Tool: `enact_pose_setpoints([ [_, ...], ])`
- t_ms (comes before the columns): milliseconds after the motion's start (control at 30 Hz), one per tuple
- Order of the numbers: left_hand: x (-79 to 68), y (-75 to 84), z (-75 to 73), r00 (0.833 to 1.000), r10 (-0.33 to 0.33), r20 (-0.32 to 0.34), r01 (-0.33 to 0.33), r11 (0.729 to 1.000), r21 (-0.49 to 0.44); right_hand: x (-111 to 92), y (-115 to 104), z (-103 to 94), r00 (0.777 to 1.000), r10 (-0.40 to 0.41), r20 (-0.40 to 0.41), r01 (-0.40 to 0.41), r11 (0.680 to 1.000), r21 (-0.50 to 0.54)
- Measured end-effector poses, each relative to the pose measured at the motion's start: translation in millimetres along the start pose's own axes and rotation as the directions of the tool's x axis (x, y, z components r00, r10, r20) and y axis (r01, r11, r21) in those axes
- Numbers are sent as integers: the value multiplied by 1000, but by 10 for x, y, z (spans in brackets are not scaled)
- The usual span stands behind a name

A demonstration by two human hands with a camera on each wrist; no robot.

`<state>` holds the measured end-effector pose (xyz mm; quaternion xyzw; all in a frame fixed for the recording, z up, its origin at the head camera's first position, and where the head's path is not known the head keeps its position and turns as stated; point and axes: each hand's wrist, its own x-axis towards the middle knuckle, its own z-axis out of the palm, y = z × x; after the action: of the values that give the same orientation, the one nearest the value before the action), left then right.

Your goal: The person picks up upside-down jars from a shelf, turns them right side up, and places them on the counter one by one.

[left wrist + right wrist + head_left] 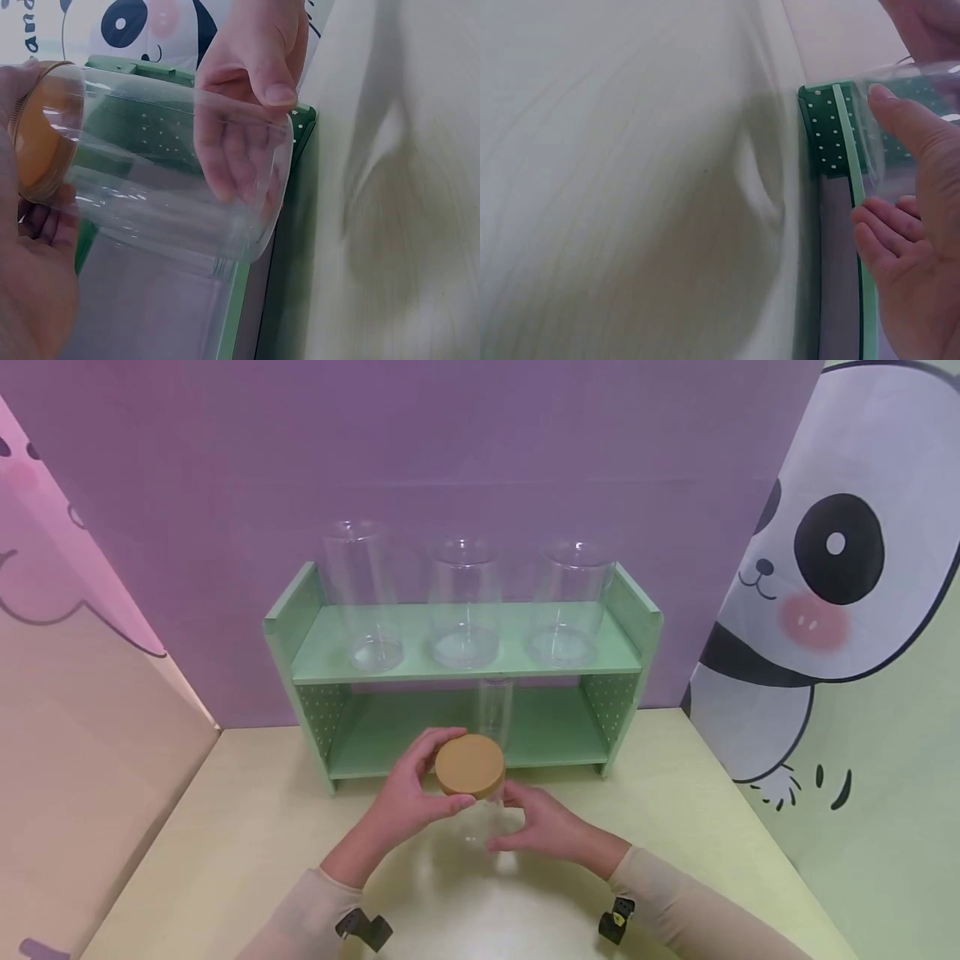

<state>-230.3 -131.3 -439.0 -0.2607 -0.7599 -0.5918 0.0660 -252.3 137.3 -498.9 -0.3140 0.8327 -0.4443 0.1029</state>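
Note:
A clear jar (pixel 165 172) with a round tan lid (pixel 470 766) is held upright in front of the shelf, over the table. My left hand (pixel 411 791) grips it at the lid, with the thumb along the near side and the fingers round the far side. Lower down, my right hand (pixel 551 828) holds the jar's body near its base, thumb in front and fingers behind, as the left wrist view shows through the clear wall. In the right wrist view, the right thumb (pixel 907 116) lies against the jar's side.
Behind the hands stands a green two-tier shelf (pixel 465 677). Its top tier bears a tall clear container (pixel 367 602) and two wider ones (pixel 465 610), (pixel 566 610). A narrow clear container (pixel 495 706) stands on the lower tier. Around lies the pale table (pixel 247 827).

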Motion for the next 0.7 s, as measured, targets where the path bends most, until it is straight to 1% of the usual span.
enact_pose_setpoints([
  [100,-4,-24,-10,1000,1,-6,-1,1000,14,-29,-9,-81,1000,2,-29,-4,998,-63],
  [167,-9,-42,-21,1000,-4,-12,4,1000,25,-63,-7,-172,997,-18,-80,8,992,-124],
  [200,-13,-50,-27,1000,-8,-14,9,999,31,-77,9,-225,992,-44,-117,24,986,-166],
  [233,-18,-56,-35,1000,-13,-15,13,999,34,-91,27,-285,984,-77,-160,43,978,-206],
  [267,-24,-60,-43,1000,-21,-16,22,999,38,-107,41,-351,971,-119,-206,67,967,-244],
  [300,-30,-65,-50,999,-30,-18,31,999,44,-125,54,-419,952,-164,-258,89,956,-279],
  [333,-37,-68,-57,999,-39,-18,40,998,50,-146,64,-492,928,-202,-314,102,946,-306],
  [367,-43,-74,-64,999,-46,-19,47,997,54,-167,70,-564,899,-236,-370,111,938,-329],
  [433,-56,-87,-75,998,-57,-18,58,996,61,-204,77,-711,829,-290,-478,120,927,-354],
  [500,-67,-107,-83,998,-66,-20,67,995,70,-245,71,-857,755,-301,-583,94,929,-359],
  [567,-75,-126,-95,998,-66,-23,67,995,73,-284,65,-999,678,-298,-672,47,930,-365],
  [667,-95,-144,-120,997,-70,-31,73,994,81,-328,65,-1209,565,-303,-768,-19,925,-379],
  [700,-102,-151,-130,997,-72,-35,75,993,88,-338,60,-1272,531,-307,-790,-30,924,-380],
])
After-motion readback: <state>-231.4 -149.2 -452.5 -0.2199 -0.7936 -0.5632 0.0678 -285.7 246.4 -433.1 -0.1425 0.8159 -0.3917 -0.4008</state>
